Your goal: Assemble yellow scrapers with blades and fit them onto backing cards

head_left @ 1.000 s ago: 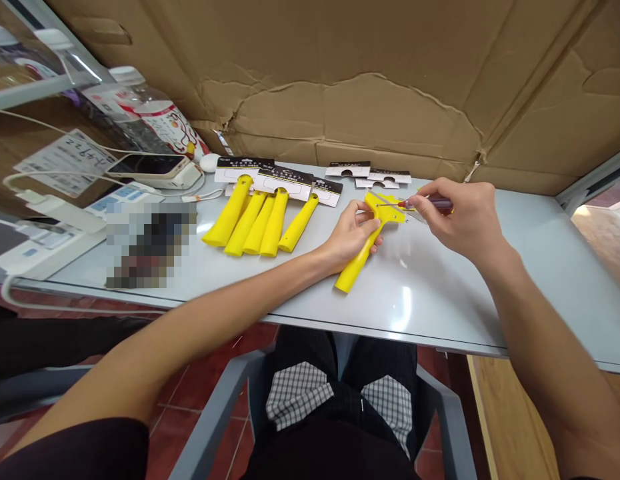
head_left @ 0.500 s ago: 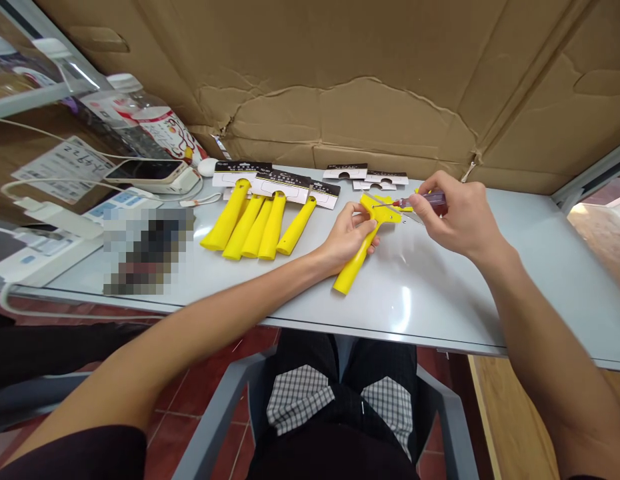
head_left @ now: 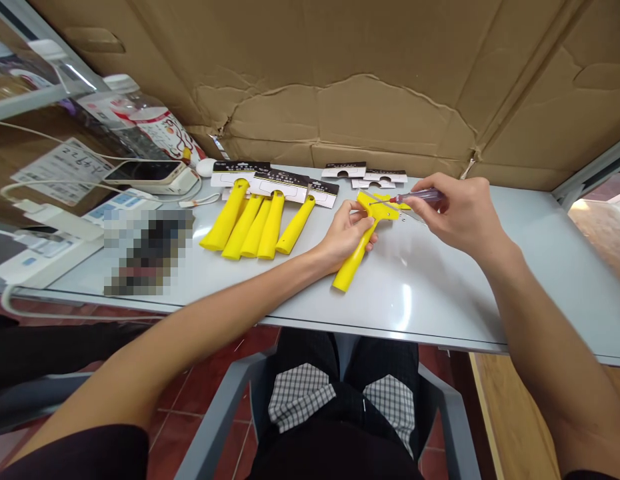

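Note:
My left hand [head_left: 348, 232] is wrapped round the neck of a yellow scraper-like tool [head_left: 354, 261], whose wide head points away from me. In my right hand [head_left: 453, 205] is a screwdriver [head_left: 424, 195] with a translucent purple handle, its shaft reaching left over the head of the yellow tool. The tip seems to meet the head near a small hole or screw. Another yellow piece shows partly behind the head. Tiny dark bits lie on the table just right of it.
Several yellow handles [head_left: 270, 223] with black-and-white cards [head_left: 285, 185] lie left of my hands. More cards [head_left: 344, 170] lie behind. A phone [head_left: 145, 171], power strip [head_left: 50, 250], cables and bottles [head_left: 160, 123] stand at the left. Cardboard [head_left: 340, 53] backs the grey table [head_left: 555, 267].
My right fingers have shifted slightly on the screwdriver, showing more of its handle. The yellow tool stays in my left hand, almost unmoved.

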